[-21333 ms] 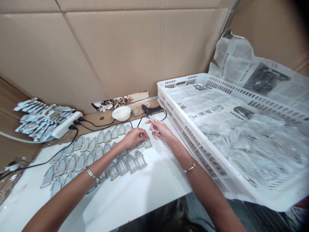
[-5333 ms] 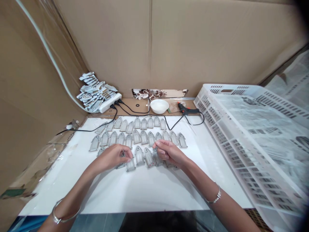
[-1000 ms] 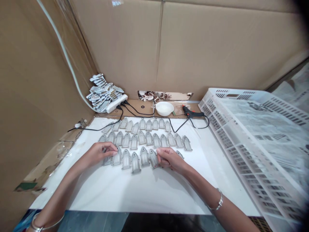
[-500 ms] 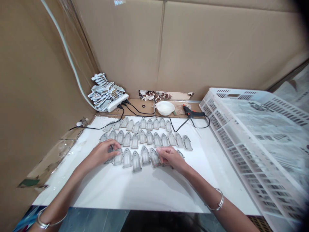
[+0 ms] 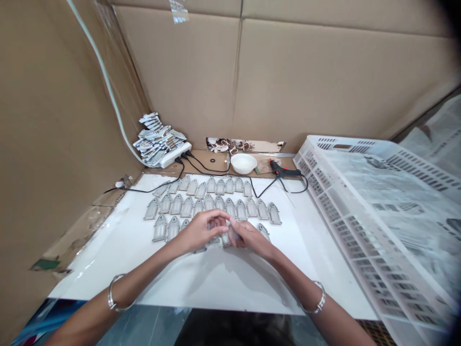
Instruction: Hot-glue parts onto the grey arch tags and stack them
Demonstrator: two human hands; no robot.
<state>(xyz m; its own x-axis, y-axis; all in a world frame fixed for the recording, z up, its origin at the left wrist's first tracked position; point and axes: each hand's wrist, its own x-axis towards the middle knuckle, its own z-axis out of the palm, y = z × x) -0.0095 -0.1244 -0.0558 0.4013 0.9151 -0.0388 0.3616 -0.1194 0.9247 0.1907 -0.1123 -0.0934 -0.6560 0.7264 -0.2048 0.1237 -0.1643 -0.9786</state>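
Small grey pieces with pointed tops and pale ribbed middles (image 5: 187,206) lie in three rough rows on a white tabletop (image 5: 223,288). Over the front row, my left hand (image 5: 205,228) is curved, its thumb apart from the fingers and nothing visible between them. Its fingertips meet the fingertips of my right hand (image 5: 250,236). The right hand's thumb and fingers are pressed together; whatever they may hold is hidden. Beneath both hands, several front-row pieces are partly covered. One grey piece (image 5: 264,231) shows just right of my right hand.
At the back are a white bowl (image 5: 244,164), a black glue gun (image 5: 284,170) with its cord, and a power strip (image 5: 176,154) beside a pile of white-edged pieces (image 5: 154,139). A white plastic crate (image 5: 338,206) stands along the right. Cardboard walls (image 5: 180,72) enclose the table.
My left hand has moved right from the front row's left end to meet my right hand, uncovering pieces there. The right hand stays over nearly the same spot. The view has shifted slightly.
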